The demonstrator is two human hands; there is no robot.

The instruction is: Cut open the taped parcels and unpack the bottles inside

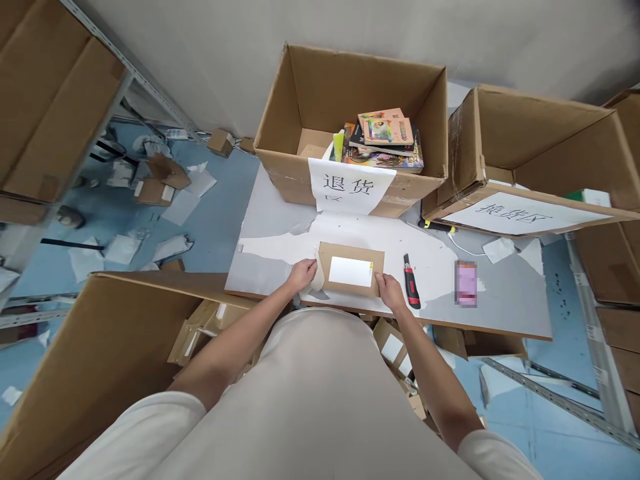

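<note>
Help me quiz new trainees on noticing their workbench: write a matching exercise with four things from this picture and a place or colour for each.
Things:
1. Cardboard parcel
2. Utility knife
3. Books
4. Floor

Places or colours:
A. Inside an open box
B. Blue
C. Between left hand and right hand
D. Red and black

Pairs: 1-C, 2-D, 3-A, 4-B

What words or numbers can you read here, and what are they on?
"退货区": white paper on the middle box.
"换货区": white sign on the right box; slanted, first character less certain.
Book covers: too small to read.
White label on the cardboard parcel: nothing readable.
Pink item: too blurred.
</note>
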